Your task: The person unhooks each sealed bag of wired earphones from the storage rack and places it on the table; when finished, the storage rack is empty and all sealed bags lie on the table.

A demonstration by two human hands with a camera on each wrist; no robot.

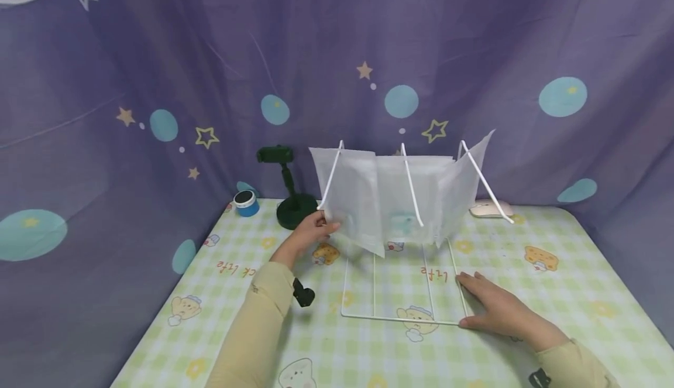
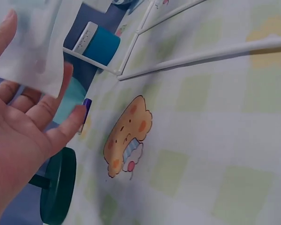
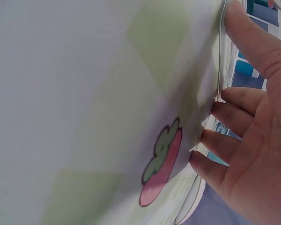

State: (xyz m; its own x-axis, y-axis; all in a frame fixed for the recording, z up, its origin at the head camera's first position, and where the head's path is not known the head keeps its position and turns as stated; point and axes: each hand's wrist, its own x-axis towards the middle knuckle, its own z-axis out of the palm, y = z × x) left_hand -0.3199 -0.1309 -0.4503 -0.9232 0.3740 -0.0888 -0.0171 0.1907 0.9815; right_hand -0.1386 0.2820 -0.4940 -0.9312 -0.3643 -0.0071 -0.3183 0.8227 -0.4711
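Observation:
A white wire rack rests on the table, its flat base towards me and several slanting rods rising at the back. Translucent white sheets or bags hang among those rods, with faint teal marks low down. My left hand is at the lower left corner of the leftmost one. In the left wrist view its thumb and fingers are spread around that white sheet, with a gap between their tips. My right hand rests at the base's right side, fingertips and thumb touching the wire and tabletop.
A dark green phone stand is behind my left hand, and a blue round container with a dark top is further left. A pale mouse lies at the back right. A green checked cloth covers the table; a purple curtain hangs behind.

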